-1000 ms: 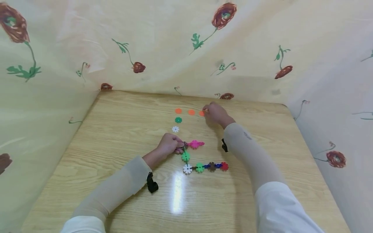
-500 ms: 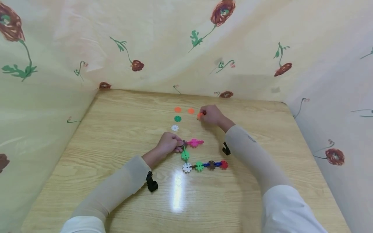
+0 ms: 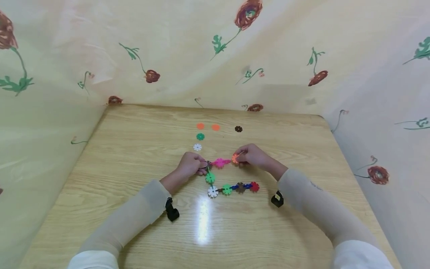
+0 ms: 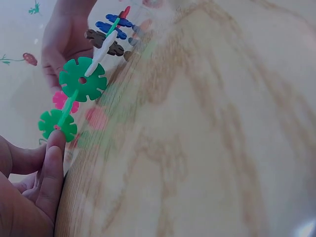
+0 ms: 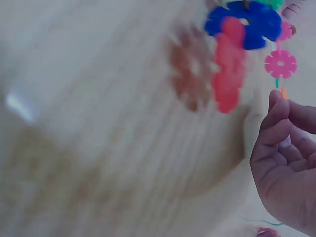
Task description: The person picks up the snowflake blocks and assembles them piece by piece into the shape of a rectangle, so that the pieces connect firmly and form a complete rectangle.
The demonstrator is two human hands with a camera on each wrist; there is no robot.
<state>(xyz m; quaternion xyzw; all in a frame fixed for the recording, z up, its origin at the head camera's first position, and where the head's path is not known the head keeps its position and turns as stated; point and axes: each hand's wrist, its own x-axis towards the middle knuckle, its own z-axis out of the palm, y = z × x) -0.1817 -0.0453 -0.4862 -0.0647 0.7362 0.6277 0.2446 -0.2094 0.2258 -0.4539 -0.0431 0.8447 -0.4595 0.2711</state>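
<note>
In the head view, the left hand (image 3: 190, 164) pinched a dark notched disc (image 3: 208, 164) at the upper bend of a linked chain (image 3: 227, 189) of plastic discs. The right hand (image 3: 252, 155) had its thumb and fingers clamped on an orange notched disc (image 3: 234, 158), held at the free end of the pink discs (image 3: 220, 163); whether these were joined could not be told. From the bend, the chain ran through a light green disc (image 3: 210, 177) to a white disc (image 3: 213, 191), then rightward to a red disc (image 3: 254, 186). Beyond the hands, on the worktop (image 3: 151, 130), lay two loose orange discs (image 3: 215, 127), a teal disc (image 3: 200, 136), a loose white disc (image 3: 197, 147) and, farther right, a dark brown disc (image 3: 238, 129).

In the left wrist view, the left fingers were drawn together at the lower of two green discs, their grip partly hidden. The right fingertips were hidden behind the chain.

In the right wrist view, the right thumb and fingertips met on a thin orange edge, a pink disc just beyond. A blue disc (image 5: 256, 35) hung near the camera, beside the red one.
</note>
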